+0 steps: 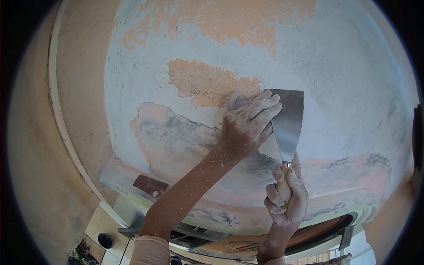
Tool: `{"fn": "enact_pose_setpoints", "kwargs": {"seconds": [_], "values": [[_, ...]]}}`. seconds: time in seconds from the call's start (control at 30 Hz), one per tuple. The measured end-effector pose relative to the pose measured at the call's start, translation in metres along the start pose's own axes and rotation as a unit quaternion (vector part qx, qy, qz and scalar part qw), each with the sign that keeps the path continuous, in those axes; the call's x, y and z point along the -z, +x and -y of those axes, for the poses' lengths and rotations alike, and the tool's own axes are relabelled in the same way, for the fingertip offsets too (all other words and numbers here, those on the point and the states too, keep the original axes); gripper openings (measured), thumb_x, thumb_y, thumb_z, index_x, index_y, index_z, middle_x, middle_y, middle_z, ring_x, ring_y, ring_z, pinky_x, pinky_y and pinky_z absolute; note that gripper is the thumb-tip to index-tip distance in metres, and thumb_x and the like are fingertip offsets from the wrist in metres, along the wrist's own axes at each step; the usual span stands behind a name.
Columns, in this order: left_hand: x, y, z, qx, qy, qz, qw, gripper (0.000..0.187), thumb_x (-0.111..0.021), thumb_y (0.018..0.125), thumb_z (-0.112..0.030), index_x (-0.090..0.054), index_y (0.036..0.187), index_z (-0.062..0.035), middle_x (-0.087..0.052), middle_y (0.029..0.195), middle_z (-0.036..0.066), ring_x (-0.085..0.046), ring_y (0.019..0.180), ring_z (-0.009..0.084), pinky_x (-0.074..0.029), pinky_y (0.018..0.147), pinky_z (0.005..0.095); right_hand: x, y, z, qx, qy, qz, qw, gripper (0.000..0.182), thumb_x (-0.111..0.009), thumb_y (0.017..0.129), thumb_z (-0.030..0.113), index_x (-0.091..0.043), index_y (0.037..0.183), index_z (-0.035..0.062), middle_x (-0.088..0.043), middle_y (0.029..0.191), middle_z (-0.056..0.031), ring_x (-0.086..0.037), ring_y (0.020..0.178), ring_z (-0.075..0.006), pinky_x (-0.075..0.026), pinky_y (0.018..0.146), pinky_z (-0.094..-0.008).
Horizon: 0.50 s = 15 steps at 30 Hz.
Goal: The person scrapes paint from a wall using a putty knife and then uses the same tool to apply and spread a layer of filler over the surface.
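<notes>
A wide metal scraper (290, 119) with a wooden handle points up against the patchy wall surface (335, 110). My right hand (289, 196) is wrapped round its handle. My left hand (251, 117) lies at the left edge of the blade, with its fingertips on or beside the metal; its fingers are bent, and a pale rounded lump shows by the thumb side. Both hands are covered in white dust. Just above and left of my left hand is a rough peach patch (201, 81), and below it runs a grey and pink area with ragged edges.
A dark red flat piece (150, 186) rests on the lower ledge at left. Below the surface is a dark-edged opening (327, 229) with thin rods inside. A round black object (105, 240) stands on the tiled floor. A pale strip (54, 75) curves down the left side.
</notes>
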<state>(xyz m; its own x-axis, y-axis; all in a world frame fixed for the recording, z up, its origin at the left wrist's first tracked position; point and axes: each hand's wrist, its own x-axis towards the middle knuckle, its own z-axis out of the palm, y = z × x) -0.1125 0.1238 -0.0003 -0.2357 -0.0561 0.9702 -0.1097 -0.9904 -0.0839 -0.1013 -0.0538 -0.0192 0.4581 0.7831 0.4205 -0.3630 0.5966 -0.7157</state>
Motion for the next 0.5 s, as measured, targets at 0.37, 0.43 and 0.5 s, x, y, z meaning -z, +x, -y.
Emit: {"fn": "enact_pose_setpoints", "kwargs": {"seconds": [0.37,0.43,0.5], "values": [[-0.005,0.005,0.003,-0.002,0.013,-0.039,0.999,0.032,-0.063,0.063,0.003,-0.066,0.092,-0.0099,-0.068,0.101,0.005,-0.062,0.102,0.0186,-0.038,0.074,0.0318,-0.005,0.005,0.006,-0.004,-0.009,-0.010,1.000,0.047,-0.033,0.096,0.011,-0.020,0.141,0.0094,-0.047,0.085,-0.0090,-0.036,0.041,-0.0052,-0.027,0.028,-0.0153],[-0.008,0.000,0.001,0.014,-0.009,-0.039,0.999,0.033,-0.063,0.063,0.003,-0.066,0.093,-0.0097,-0.067,0.101,0.005,-0.062,0.102,0.0188,-0.038,0.073,0.0325,-0.001,-0.002,0.003,-0.008,-0.002,-0.013,1.000,0.047,-0.032,0.096,0.011,-0.020,0.141,0.0094,-0.047,0.085,-0.0089,-0.036,0.041,-0.0053,-0.027,0.028,-0.0154],[-0.012,-0.010,-0.003,0.038,-0.056,-0.031,0.997,0.034,-0.062,0.063,0.004,-0.066,0.094,-0.0094,-0.067,0.101,0.005,-0.062,0.102,0.0198,-0.039,0.075,0.0339,0.005,-0.003,0.003,-0.011,0.009,-0.001,1.000,0.047,-0.033,0.096,0.011,-0.020,0.141,0.0102,-0.047,0.085,-0.0088,-0.037,0.041,-0.0056,-0.027,0.027,-0.0158]]}}
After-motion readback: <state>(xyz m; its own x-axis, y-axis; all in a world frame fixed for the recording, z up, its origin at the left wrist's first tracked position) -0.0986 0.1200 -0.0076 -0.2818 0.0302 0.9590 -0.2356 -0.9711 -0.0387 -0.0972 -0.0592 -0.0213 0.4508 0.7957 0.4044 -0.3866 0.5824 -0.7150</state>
